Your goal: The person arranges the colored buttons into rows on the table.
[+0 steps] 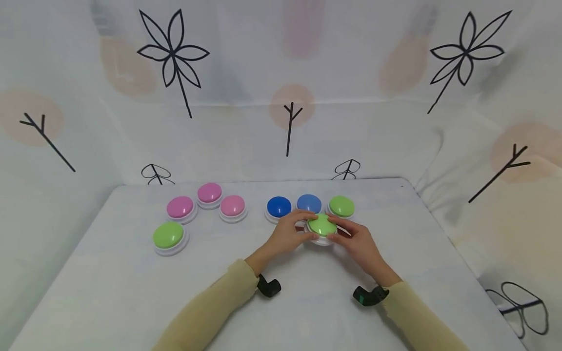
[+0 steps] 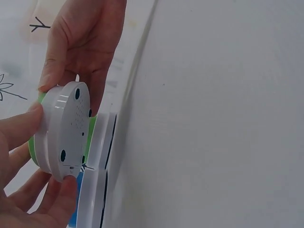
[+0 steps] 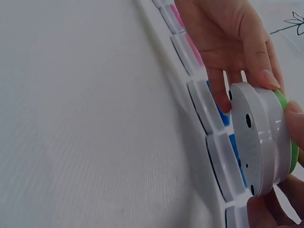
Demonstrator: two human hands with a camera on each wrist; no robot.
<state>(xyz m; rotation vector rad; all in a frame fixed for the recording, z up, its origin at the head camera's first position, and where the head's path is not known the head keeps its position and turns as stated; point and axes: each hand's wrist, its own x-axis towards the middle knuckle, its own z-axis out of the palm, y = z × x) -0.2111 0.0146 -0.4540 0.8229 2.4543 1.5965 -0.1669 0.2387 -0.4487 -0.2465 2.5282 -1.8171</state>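
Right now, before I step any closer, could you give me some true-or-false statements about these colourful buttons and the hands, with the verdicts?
1. The person's left grip and right grip both hold the held green button. True.
2. The held green button sits flat on the table. False: it is lifted off the table, and the wrist views show its white underside.
3. The dark blue button stands between the rightmost pink button and the light blue button. True.
4. The leftmost green button stands behind all the pink ones. False: the leftmost green button is nearer the person.
5. The left sleeve is bright red. False: the left sleeve is yellowish beige.
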